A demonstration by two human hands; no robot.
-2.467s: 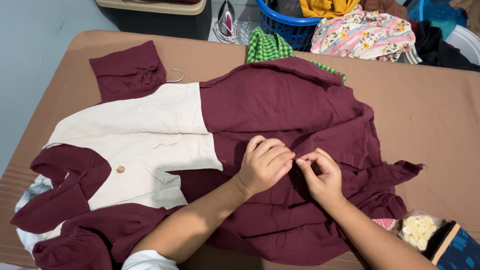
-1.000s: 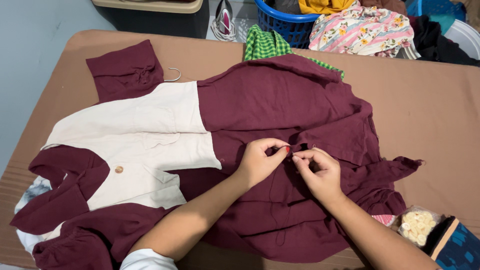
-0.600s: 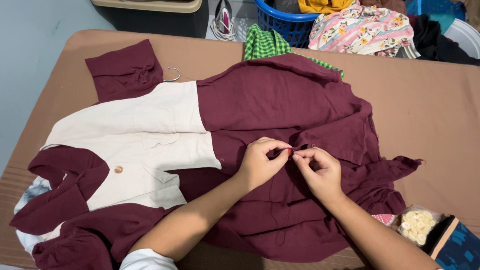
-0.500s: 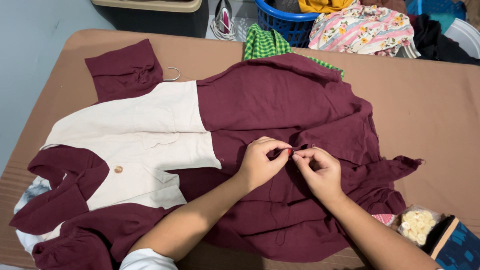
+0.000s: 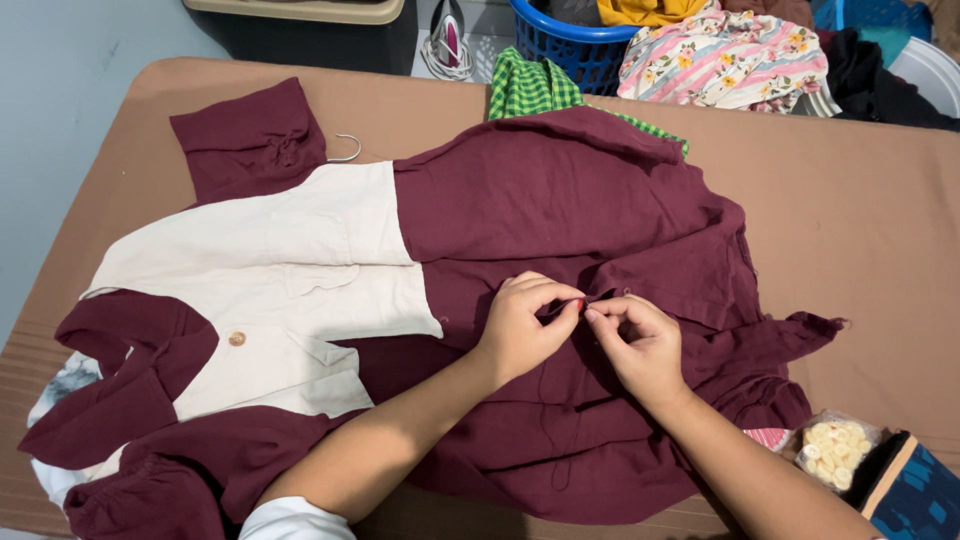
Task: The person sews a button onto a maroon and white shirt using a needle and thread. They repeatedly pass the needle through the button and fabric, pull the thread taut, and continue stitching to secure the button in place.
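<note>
Presumably button, hidden between fingertips (image 5: 578, 304).

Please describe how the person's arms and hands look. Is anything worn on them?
Both forearms are bare. A white sleeve shows at the left arm's upper end. The left hand has a red-painted thumbnail. The right hand shows no ring, watch or glove.

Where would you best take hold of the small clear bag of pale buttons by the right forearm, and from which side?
Probably the bag of buttons by its crinkled upper edge, fingers coming from above: it lies slack on the brown table, with a dark blue thing close beside it.
</note>
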